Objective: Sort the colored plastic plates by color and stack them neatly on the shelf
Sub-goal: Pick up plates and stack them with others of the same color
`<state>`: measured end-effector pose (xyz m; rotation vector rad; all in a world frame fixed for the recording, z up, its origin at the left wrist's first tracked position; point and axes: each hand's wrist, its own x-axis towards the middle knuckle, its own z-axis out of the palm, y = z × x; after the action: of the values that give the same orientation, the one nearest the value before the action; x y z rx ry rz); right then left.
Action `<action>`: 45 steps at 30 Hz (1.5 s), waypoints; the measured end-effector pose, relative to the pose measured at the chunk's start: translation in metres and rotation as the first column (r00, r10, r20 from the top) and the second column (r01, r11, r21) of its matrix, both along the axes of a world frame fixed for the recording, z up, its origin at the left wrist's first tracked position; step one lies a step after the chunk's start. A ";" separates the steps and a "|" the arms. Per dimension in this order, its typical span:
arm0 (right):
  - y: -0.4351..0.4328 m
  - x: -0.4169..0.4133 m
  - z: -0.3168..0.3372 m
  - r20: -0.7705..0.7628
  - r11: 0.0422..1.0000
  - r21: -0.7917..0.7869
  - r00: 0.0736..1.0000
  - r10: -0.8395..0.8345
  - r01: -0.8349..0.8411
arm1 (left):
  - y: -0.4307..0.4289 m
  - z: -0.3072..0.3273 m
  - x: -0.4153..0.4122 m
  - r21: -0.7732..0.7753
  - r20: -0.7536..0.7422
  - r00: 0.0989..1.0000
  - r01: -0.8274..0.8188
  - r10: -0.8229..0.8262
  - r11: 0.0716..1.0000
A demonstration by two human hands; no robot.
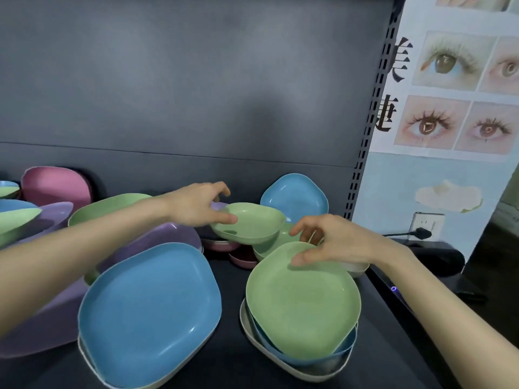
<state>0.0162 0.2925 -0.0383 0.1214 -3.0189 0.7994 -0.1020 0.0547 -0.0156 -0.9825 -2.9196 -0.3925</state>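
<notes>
- Dark grey shelf point(233, 360) and its dark back panel point(196, 80) fill most of the view. At the right hangs a poster point(449, 94) with pictures of eyes, and below it a wall socket point(427, 221) with a black plug point(421, 233) in it.
- Green plates: you can count six. Two of them are cut by the left edge of the view.
- Blue plates: at least four. The large blue plate point(148, 313) lies in front on a cream plate point(84, 352). The leaning blue plate point(295, 197) stands against the back panel.
- Pink: three. The leaning pink plate point(56, 186) is at the back left, and two small pink dishes point(241, 261) are in the middle.
- Purple plates point(42, 327): at least two. Your left forearm hides part of them, so the exact number cannot be told.
- Your left hand point(196, 209) grasps the small green dish point(250, 224) at its left rim, with the thumb on the inner side. The dish is raised and tilted.
- Your right hand point(337, 242) grips the far rim of the large green plate point(303, 304), thumb on the inner face and fingers curled behind the rim.
- The large green plate lies tilted on top of the right stack, over a lower blue plate point(346, 346).
- The small green dish is just left of your right hand and a little beyond it. The two hands are near but apart.
</notes>
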 end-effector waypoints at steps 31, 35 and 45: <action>-0.001 0.000 0.014 -0.113 0.958 -0.280 0.993 0.033 -0.063 | 0.007 0.006 -0.010 0.458 0.235 0.972 -0.108 -0.003 0.882; -0.011 0.005 0.023 -0.259 0.913 -0.398 0.966 -0.022 -0.086 | -0.018 0.021 0.013 0.608 0.177 0.984 -0.123 0.017 0.784; -0.092 0.015 0.053 -0.528 0.826 -0.522 0.841 -0.119 -0.211 | -0.103 0.036 0.069 0.788 -0.089 0.975 -0.056 0.204 0.613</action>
<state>0.0310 0.2000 0.0148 0.3457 -2.1509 1.3555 -0.0328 -0.0480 0.0203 -0.5945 -2.2054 -1.3462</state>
